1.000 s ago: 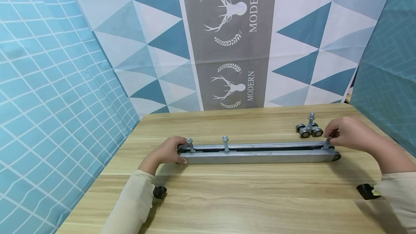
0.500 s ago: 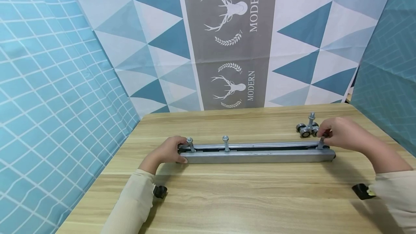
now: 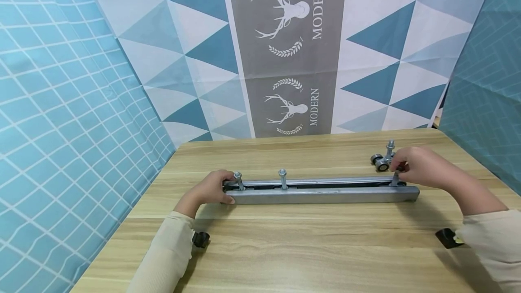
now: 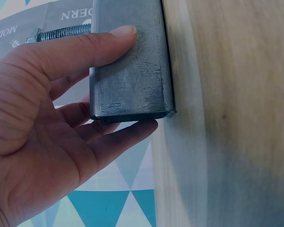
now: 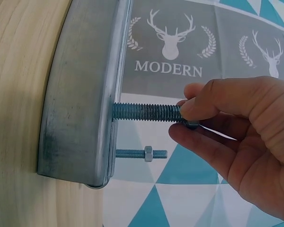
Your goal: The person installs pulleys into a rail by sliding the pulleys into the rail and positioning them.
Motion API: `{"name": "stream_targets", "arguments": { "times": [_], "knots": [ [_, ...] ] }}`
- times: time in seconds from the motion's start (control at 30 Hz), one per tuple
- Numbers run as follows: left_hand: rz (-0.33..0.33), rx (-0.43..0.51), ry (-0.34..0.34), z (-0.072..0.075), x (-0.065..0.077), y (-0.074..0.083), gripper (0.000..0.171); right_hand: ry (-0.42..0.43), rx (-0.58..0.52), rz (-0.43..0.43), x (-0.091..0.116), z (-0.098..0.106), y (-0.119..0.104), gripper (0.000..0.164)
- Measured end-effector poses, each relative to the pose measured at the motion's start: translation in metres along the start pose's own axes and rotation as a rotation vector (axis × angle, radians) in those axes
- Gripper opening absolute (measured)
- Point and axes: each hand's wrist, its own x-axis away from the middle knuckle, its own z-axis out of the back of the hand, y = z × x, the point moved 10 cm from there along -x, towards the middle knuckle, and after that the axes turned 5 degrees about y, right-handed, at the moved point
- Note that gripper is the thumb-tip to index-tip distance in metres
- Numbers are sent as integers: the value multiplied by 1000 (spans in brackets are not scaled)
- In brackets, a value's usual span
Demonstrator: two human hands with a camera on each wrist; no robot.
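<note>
A grey metal channel track (image 3: pixel 325 196) lies across the table, its slot facing up. My left hand (image 3: pixel 210 188) grips its left end; in the left wrist view the thumb (image 4: pixel 125 32) lies on the near wall and fingers curl around the open end. At the right end, my right hand (image 3: pixel 419 165) pinches the top of a threaded bolt (image 5: pixel 146 112) that stands up out of the slot. Two more bolts rise from the slot: one (image 3: pixel 239 181) beside my left hand, another (image 3: pixel 282 179) further right. The wheels below them are mostly hidden inside the track.
Behind the right hand, a loose roller trolley (image 3: pixel 381 163) with black-rimmed wheels and an upright bolt stands on the wooden table (image 3: pixel 309 243), partly covered by the fingers. A patterned cloth (image 3: pixel 293 67) hangs along the table's back edge, and a blue checked one (image 3: pixel 73 116) at the left.
My right hand has moved left with the bolt, and the wheels that stuck out of the track's right end have gone inside. My left hand has stayed in place.
</note>
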Motion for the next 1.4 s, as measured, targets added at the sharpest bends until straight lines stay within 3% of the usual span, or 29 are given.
{"name": "stream_targets", "arguments": {
  "times": [0.63, 1.4],
  "knots": [
    [13, -3, 1, 0, 1, 0, 59, 4, -12, 37, -8, -5, -18, 20],
    [-25, -5, 0, 0, -1, 2, 46, 24, 9, 92, -14, -9, -36, 21]
  ]
}}
